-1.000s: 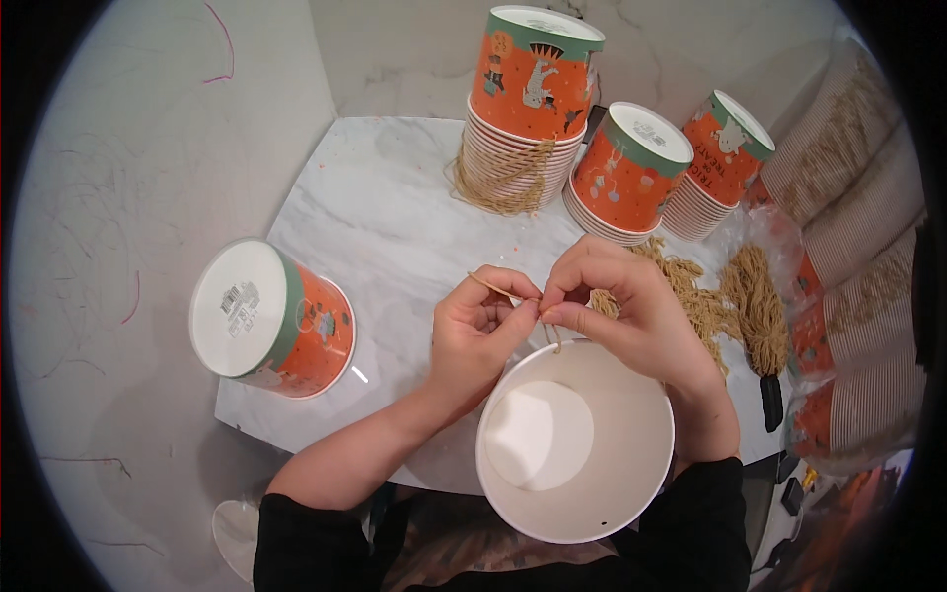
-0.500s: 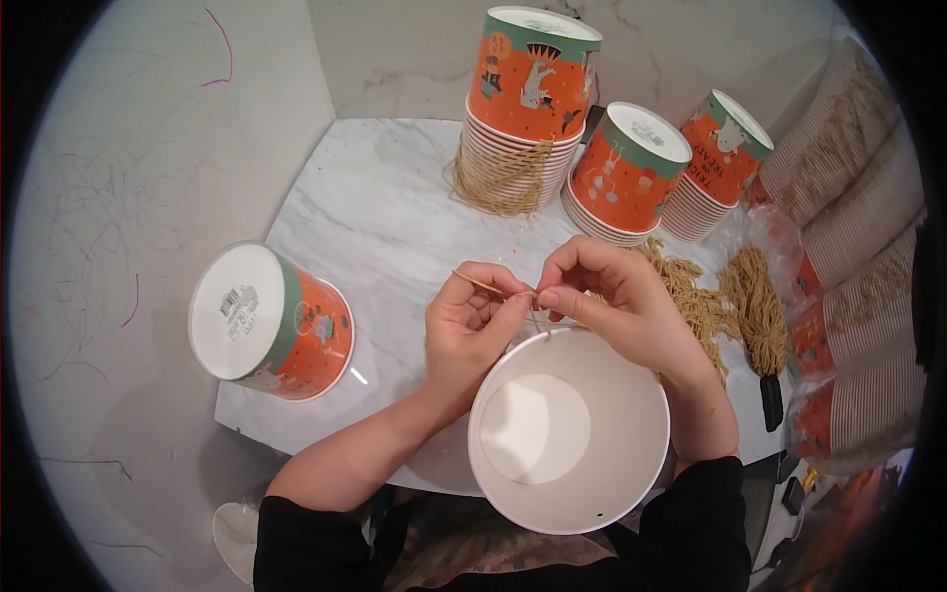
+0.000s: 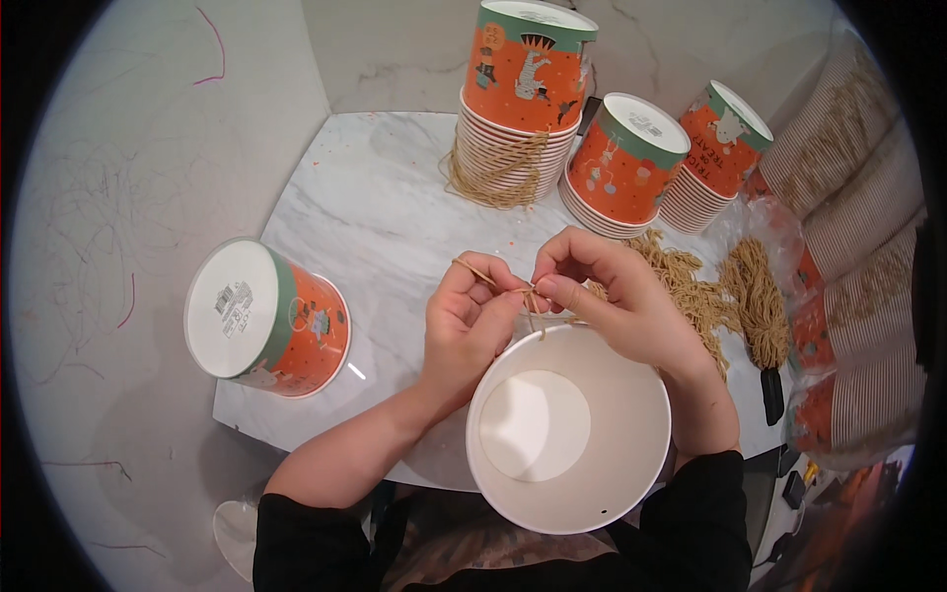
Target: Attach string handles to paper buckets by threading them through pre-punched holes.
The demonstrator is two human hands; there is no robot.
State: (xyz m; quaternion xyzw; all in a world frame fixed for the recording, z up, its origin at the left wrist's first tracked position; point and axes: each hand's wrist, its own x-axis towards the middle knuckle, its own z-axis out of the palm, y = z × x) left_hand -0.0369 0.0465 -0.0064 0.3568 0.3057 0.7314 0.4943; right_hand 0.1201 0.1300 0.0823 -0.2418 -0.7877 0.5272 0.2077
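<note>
A white paper bucket [image 3: 621,444] lies between my forearms with its mouth toward me; a small hole shows near its lower rim. From its far rim a tan cord [image 3: 472,266] rises to my fingers. My left hand [image 3: 469,321] pinches the cord, whose end pokes out past the forefinger. Close beside it, my right hand [image 3: 602,286] has thumb and forefinger closed on the same cord. The fingertips of both hands nearly touch just beyond the rim. How the strands cross between them is too small to make out.
An orange and green bucket [image 3: 314,326] stands upside down at left. Stacked buckets [image 3: 528,79], draped with cord, and shorter stacks [image 3: 631,163] stand at the back. Loose cords [image 3: 681,281] and a tied cord bundle [image 3: 760,306] lie right. Bagged bucket stacks [image 3: 858,296] line the right side.
Both hands stay at the bucket's rim with the cord pinched. The fingers have shifted slightly, and a bit more cord shows between the fingertips. The whole view has moved a little.
</note>
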